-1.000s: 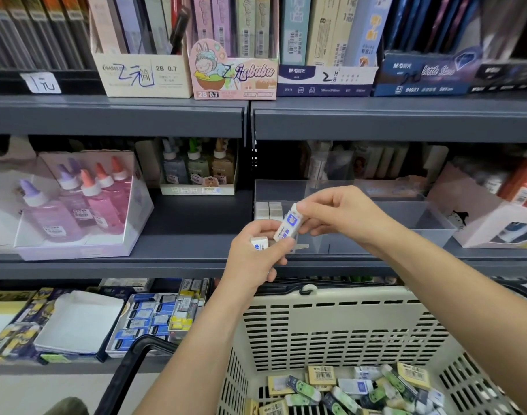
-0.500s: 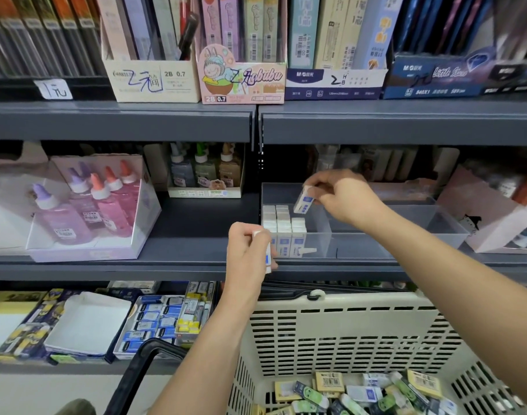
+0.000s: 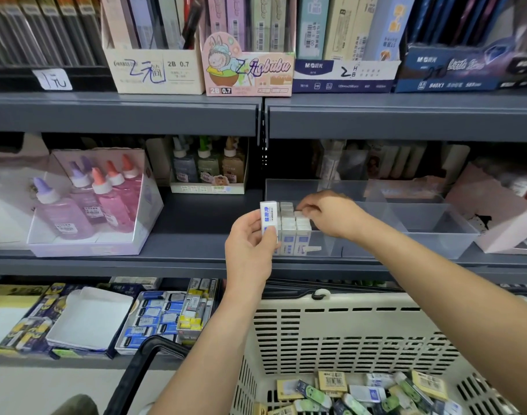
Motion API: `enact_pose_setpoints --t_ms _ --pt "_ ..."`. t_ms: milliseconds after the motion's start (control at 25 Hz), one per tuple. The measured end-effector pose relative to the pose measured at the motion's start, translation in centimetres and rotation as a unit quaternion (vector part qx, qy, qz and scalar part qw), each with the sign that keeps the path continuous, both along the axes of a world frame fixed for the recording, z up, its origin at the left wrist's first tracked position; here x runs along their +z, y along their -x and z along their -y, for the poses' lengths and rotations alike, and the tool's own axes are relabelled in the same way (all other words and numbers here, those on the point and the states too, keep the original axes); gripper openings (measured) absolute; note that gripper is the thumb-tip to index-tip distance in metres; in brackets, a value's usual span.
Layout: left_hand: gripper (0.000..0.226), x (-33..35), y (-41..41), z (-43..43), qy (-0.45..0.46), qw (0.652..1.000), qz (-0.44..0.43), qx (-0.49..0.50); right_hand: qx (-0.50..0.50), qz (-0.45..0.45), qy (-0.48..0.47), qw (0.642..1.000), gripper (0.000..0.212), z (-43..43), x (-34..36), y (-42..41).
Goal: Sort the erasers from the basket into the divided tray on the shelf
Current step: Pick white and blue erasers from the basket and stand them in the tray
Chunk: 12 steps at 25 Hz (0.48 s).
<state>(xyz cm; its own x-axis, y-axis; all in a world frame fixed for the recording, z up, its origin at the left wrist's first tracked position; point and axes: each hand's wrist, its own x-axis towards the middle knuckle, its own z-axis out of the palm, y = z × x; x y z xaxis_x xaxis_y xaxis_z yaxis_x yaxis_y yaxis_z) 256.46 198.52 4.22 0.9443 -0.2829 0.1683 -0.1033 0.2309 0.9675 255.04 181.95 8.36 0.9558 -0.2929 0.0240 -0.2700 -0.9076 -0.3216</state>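
Both hands are raised to the shelf (image 3: 196, 250) and set apart, the left nearer me, the right further in. Below my forearms sits the basket (image 3: 346, 333), with the loose erasers (image 3: 367, 393) heaped in a jumble on its floor, well under both hands.

Up from there, my left hand (image 3: 248, 250) pinches one white eraser (image 3: 268, 218) between thumb and fingers. It stands upright, long axis vertical, blue print facing me. It hangs just in front of the tray (image 3: 430, 241), at its left corner and outside the front wall.

Beyond it, my right hand (image 3: 331, 215) reaches over that wall into the left compartment, fingers bent down onto the tops of the standing erasers (image 3: 289, 223). Whether those fingers pinch one or only press on it, I cannot tell; the thumb is hidden.

So the target lies ahead and a little right of my left hand. The packed erasers stand on end too, so mine already matches their axis and should need no turning, I think. The right hand is the nearer to the gap, which seems to lie on the right of the rows, under its palm. I judge it must clear out, or take the eraser over, before this one goes in. The compartments to the right of my right hand look unfilled.
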Motion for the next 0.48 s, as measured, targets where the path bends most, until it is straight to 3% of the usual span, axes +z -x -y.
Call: enact_pose_setpoints --t_ms 80,200,320,480 --pt "0.032 0.0 0.0 0.0 0.006 1.000 -0.002 -0.007 -0.011 0.079 -0.016 0.997 0.026 -0.6 0.8 0.5" --pt "0.032 -0.1 0.2 0.1 0.003 1.000 0.005 -0.027 0.023 0.194 -0.204 0.959 0.016 -2.4 2.3 2.0" --pt "0.030 -0.1 0.5 0.1 -0.002 0.998 0.021 -0.053 0.070 0.151 -0.232 0.958 0.010 -3.3 3.1 3.0" --pt "0.027 0.0 0.6 0.0 0.047 0.998 -0.033 -0.017 0.015 0.157 -0.296 0.942 0.009 -2.7 3.0 3.8"
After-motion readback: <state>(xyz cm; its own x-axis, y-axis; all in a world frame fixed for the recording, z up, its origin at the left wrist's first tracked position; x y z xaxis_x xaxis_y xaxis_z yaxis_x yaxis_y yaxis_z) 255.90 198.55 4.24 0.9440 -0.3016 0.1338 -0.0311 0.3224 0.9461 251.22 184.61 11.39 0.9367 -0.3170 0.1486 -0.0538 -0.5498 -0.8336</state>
